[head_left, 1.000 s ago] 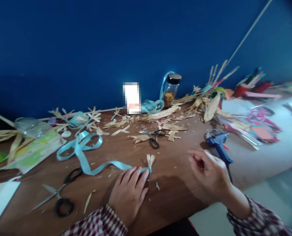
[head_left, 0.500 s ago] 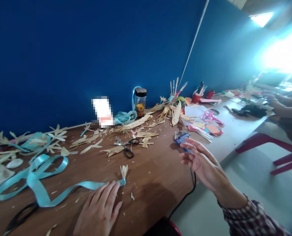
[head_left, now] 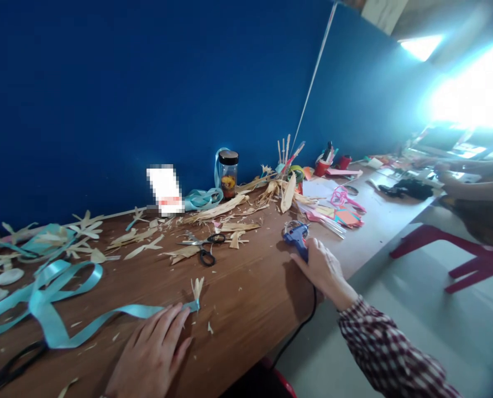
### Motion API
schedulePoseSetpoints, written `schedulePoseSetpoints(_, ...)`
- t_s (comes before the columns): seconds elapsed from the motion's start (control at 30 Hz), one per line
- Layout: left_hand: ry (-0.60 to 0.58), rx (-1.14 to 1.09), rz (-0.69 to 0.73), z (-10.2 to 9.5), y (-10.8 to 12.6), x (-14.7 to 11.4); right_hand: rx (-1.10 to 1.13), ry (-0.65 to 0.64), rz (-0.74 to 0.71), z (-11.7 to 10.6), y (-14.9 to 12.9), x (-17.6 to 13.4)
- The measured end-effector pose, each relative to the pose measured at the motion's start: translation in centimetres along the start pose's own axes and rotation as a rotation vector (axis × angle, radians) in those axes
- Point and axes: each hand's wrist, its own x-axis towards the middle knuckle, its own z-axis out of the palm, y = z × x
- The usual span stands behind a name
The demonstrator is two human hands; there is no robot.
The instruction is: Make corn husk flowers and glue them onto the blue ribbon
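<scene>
My left hand [head_left: 151, 348] lies flat on the table, its fingertips pressing the end of a light blue satin ribbon [head_left: 134, 310]. A small bundle of pale husk strips [head_left: 197, 289] sticks up from that ribbon end, just past the fingertips. The rest of the ribbon loops away to the left. On the right, my right hand [head_left: 323, 268] is closed round the handle of a blue glue gun [head_left: 298, 239], which is low at the tabletop. Its black cord [head_left: 300, 326] runs down over the table edge. The palm hides part of the grip.
Black-handled scissors [head_left: 207, 251] lie open mid-table among corn husk scraps [head_left: 234, 226]. Another black handle [head_left: 16, 365] is at lower left. Along the wall stand a lidded jar [head_left: 229, 177] and a red pen cup [head_left: 322, 168]. Another person's arm [head_left: 464, 185] is far right, above a red stool [head_left: 437, 246].
My right hand has come down from hovering open beside the glue gun and taken hold of its handle. The left hand stays on the ribbon. The whole view has shifted slightly.
</scene>
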Motion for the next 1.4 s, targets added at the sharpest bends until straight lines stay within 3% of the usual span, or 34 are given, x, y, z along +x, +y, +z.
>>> schedulePoseSetpoints(0.1, -0.006, -0.003, -0.012, 0.1, 0.0, 0.0, -0.04, -0.025, 0.014, 0.8, -0.1, 0.1)
schedulePoseSetpoints(0.23, -0.011, 0.005, -0.006, 0.1, 0.1, 0.0, 0.059, 0.123, -0.01, 0.7, 1.2, 0.0)
schedulePoseSetpoints(0.33, -0.021, 0.005, -0.009, 0.1, 0.1, -0.1, 0.249, 0.241, 0.006, 0.1, 2.4, 0.4)
schedulePoseSetpoints(0.47, -0.044, -0.017, -0.029, 0.1, 0.1, -0.1, 0.668, 0.275, 0.051, -1.4, 2.9, 1.3)
schedulePoseSetpoints(0.57, -0.051, -0.023, -0.049, 0.1, 0.3, -0.1, 1.138, 0.146, 0.1, -2.5, 1.2, 1.1)
schedulePoseSetpoints(0.67, -0.094, -0.016, -0.088, -0.4, 0.7, 0.1, 1.379, -0.078, 0.129, -3.2, -1.9, -0.4)
schedulePoseSetpoints(0.73, -0.127, -0.025, -0.114, -0.8, 0.9, 0.3, 1.446, -0.194, 0.144, -3.2, -4.1, -1.8)
schedulePoseSetpoints(0.83, -0.172, -0.07, -0.14, -1.5, 1.2, 0.6, 1.487, -0.396, 0.051, -3.0, -7.2, -3.8)
schedulePoseSetpoints(1.0, -0.209, -0.144, -0.179, -2.2, 1.5, 0.9, 1.396, -0.69, -0.053, -2.9, -10.3, -5.3)
schedulePoseSetpoints(1.07, -0.203, -0.155, -0.186, -2.3, 1.5, 0.9, 1.366, -0.719, -0.092, -3.0, -10.8, -5.3)
schedulePoseSetpoints(1.2, -0.179, -0.162, -0.197, -2.3, 1.4, 0.9, 1.409, -0.64, -0.13, -3.3, -10.6, -4.7)
schedulePoseSetpoints(1.4, -0.131, -0.181, -0.202, -2.0, 1.4, 0.7, 1.517, -0.542, -0.028, -3.2, -9.9, -4.5)
